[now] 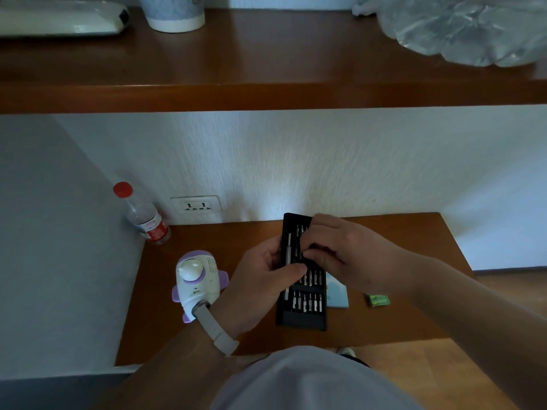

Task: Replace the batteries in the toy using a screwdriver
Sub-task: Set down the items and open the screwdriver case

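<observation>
While looking down, closest of all: pale shirt at the bottom edge. Just past that, grey wrist band on the left arm.

Then left hand, gripping the left side of the black tool tray, with fingers curled round the edge and thumb laid flat across the top, right over the long silver screwdriver lying in its slot. Hard to tell whether flat on the brown table or lifted a bit.

Over the middle of the tray, right hand, reaching in from the right with fingertips bunched together, pointing down at the small bits. Too hidden to tell whether pinching one.

Left of the left wrist, standing on the table: white and purple toy, apart from both hands. Tucked just beside the tray's right edge, pale blue box. Further right, well apart from the toy, small green pack of batteries lying on the table.

At the far left corner, by the wall, clear bottle with red cap. Beside it on the wall, white socket.

Highest and farthest, brown shelf with a cup and a crinkly plastic bag.
</observation>
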The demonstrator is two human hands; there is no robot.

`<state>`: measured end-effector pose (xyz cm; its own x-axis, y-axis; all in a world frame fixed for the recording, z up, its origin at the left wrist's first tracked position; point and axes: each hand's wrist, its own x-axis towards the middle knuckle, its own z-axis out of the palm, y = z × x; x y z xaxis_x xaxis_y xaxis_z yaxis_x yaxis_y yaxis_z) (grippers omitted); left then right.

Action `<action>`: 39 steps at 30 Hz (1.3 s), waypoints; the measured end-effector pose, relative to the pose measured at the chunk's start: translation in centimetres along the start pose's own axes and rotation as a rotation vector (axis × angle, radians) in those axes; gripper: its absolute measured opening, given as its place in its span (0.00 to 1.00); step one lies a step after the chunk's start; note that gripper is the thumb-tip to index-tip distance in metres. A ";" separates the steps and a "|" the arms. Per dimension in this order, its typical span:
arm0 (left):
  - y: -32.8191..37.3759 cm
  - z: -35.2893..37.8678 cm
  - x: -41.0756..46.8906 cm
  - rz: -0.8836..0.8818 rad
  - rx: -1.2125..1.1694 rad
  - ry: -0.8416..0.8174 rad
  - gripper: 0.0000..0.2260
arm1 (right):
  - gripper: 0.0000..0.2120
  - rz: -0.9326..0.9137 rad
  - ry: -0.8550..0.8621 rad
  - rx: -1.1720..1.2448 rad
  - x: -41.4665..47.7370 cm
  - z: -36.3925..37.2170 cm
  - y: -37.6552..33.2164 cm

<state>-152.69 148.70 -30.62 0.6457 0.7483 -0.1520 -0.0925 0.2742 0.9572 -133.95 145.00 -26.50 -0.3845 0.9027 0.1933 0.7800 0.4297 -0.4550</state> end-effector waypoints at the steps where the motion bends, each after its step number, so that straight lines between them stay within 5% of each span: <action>1: 0.0 0.0 0.1 0.004 -0.002 0.003 0.14 | 0.11 -0.002 0.030 -0.004 0.0 0.1 0.0; 9: 0.0 -0.1 0.8 -0.013 0.002 0.014 0.13 | 0.01 0.189 0.203 0.109 -0.8 0.0 -0.2; 21: 0.1 1.3 1.8 -0.024 0.003 0.022 0.14 | 0.14 0.593 0.504 0.478 -3.8 1.5 -0.7; 26: 0.3 3.4 2.4 -0.016 -0.017 0.038 0.14 | 0.12 0.753 0.564 0.672 -5.0 1.5 -0.4; 39: 1.4 9.2 4.0 -0.021 -0.041 0.103 0.15 | 0.06 0.701 0.543 0.988 -8.0 -2.8 3.0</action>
<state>-143.30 146.56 -27.60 0.5666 0.7997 -0.1987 -0.1121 0.3137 0.9429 -127.17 139.13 -27.01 0.3746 0.9188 -0.1244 -0.0427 -0.1169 -0.9922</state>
